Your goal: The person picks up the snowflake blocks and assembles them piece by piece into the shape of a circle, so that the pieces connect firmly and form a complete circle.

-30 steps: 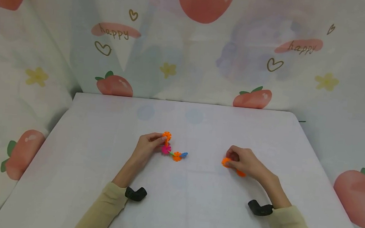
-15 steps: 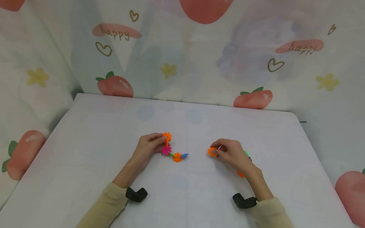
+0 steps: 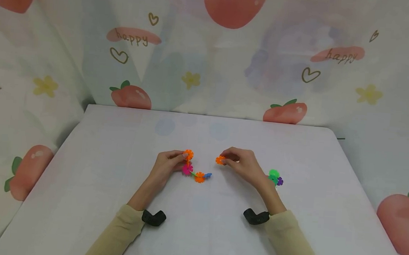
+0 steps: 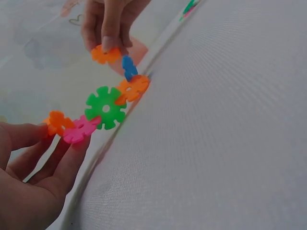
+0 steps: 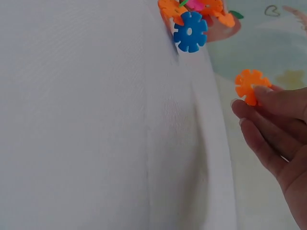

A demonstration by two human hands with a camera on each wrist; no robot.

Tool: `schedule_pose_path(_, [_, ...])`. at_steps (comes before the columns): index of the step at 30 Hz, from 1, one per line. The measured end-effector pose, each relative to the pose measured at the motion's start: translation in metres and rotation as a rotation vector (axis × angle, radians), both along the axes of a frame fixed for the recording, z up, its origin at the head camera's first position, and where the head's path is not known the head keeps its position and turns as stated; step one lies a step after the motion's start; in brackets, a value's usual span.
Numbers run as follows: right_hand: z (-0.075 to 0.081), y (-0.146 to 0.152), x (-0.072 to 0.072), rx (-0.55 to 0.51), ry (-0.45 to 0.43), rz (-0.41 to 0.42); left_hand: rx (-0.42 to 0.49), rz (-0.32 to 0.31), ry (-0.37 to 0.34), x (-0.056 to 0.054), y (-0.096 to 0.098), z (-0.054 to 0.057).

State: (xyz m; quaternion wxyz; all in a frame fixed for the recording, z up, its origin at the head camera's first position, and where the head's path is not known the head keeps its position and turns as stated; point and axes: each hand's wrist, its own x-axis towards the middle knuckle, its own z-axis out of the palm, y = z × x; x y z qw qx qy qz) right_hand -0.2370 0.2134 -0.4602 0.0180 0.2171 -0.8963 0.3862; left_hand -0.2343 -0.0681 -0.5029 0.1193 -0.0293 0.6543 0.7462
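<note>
- Your left grip [image 3: 165,167] pinches a chain of slotted snowflake discs [image 4: 99,114] at its orange end; the chain runs through pink, green and orange to a blue disc [image 5: 197,34];
- Your right grip [image 3: 245,164] pinches a single orange snowflake disc [image 3: 220,160], near the blue disc but apart from it;
- Green and purple discs [image 3: 274,174] lie on the bench [image 3: 185,238], beside your right forearm [image 3: 273,199].

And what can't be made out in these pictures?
Loose pieces, head view: partly covered by the right forearm; full count unclear.
Loose pieces, left wrist view: cut off by the top edge.
Chain, right wrist view: partly cut off by the top edge.
Orange piece in the right hand, right wrist view: partly behind the thumb.
</note>
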Motion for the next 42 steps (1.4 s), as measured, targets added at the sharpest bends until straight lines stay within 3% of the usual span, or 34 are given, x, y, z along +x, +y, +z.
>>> schedule_pose_path(6, [-0.003, -0.018, -0.009, -0.050, -0.003, 0.010, -0.039, -0.010, -0.003, -0.001, 0.001, -0.002])
schedule_pose_path(25, [-0.004, -0.061, -0.020, -0.066, 0.096, 0.041, -0.012, -0.026, 0.033, -0.001, 0.004, -0.003])
schedule_pose_path(36, [-0.004, -0.068, -0.023, -0.032, 0.339, 0.148, -0.017, -0.019, 0.036, 0.000, 0.003, 0.001])
schedule_pose_path(42, [-0.009, -0.073, -0.023, -0.063, 0.383, 0.164, -0.001, -0.002, 0.039, 0.002, 0.004, 0.002])
